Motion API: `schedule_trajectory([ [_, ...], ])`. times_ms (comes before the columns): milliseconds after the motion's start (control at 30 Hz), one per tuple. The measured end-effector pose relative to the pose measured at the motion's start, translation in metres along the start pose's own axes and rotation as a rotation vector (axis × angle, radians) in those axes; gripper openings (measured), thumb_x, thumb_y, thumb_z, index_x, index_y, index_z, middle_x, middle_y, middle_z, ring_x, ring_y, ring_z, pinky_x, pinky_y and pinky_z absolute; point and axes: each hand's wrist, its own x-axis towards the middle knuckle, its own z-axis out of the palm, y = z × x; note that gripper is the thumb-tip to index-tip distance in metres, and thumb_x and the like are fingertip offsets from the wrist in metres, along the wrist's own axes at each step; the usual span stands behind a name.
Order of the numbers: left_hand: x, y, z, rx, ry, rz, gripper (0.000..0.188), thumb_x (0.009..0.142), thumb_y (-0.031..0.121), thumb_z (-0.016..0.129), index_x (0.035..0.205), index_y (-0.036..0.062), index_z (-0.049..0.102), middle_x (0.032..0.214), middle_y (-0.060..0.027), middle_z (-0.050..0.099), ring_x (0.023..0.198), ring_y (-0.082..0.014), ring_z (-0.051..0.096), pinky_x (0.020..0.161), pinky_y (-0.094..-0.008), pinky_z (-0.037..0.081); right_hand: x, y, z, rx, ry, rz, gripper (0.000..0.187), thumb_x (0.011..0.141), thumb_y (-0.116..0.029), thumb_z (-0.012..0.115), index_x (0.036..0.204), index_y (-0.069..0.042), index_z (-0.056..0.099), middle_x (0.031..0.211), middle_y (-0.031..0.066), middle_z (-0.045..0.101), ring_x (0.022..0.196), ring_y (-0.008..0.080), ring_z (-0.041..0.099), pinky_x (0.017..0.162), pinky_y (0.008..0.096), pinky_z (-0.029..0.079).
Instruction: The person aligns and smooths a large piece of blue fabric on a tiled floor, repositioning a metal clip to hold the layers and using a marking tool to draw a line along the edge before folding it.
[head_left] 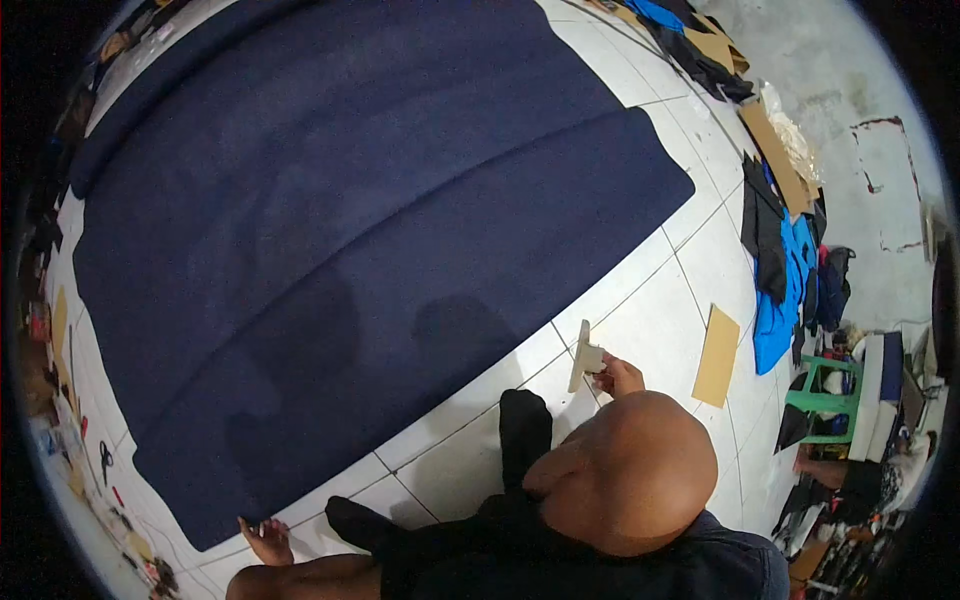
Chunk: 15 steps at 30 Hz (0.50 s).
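A large dark blue cloth lies spread over the tiled floor, with long soft folds running across it. At its near left corner is my left hand. Its fingers look apart, and their tips touch the cloth's edge. My right hand is closed on the short grip of a pale tool with a long, flat, straight-edged head, shaped like a scraper. This tool is held over the white tiles, apart from the cloth's near edge. My bent right knee stands just below that hand.
A tan cardboard piece lies right of the tool. Black and bright blue fabrics are heaped along the right wall, near a green plastic stool. Scissors lie at far left. Another person is at the far right.
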Motion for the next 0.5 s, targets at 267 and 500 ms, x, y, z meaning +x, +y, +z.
schedule_trajectory([
  [267,0.014,-0.003,-0.007,-0.011,-0.354,0.012,0.031,0.084,0.041,0.065,0.089,0.0135,0.051,0.083,-0.002,0.052,0.071,-0.0143,0.048,0.064,-0.0266,0.044,0.035,0.009,0.034,0.202,0.16,-0.021,0.037,0.09,-0.033,0.061,0.087,0.004,0.061,0.074,0.009,0.062,0.062,0.0135,0.058,0.056,0.0246,0.048],
  [500,0.011,-0.002,-0.006,0.018,-0.358,-0.006,0.036,0.083,0.044,0.066,0.101,0.0154,0.055,0.094,-0.0001,0.055,0.079,-0.0147,0.049,0.069,-0.0287,0.045,0.048,0.004,0.074,0.373,0.042,0.033,0.031,0.091,-0.03,0.06,0.089,0.002,0.058,0.077,0.0077,0.06,0.064,0.0145,0.058,0.059,0.0255,0.052],
])
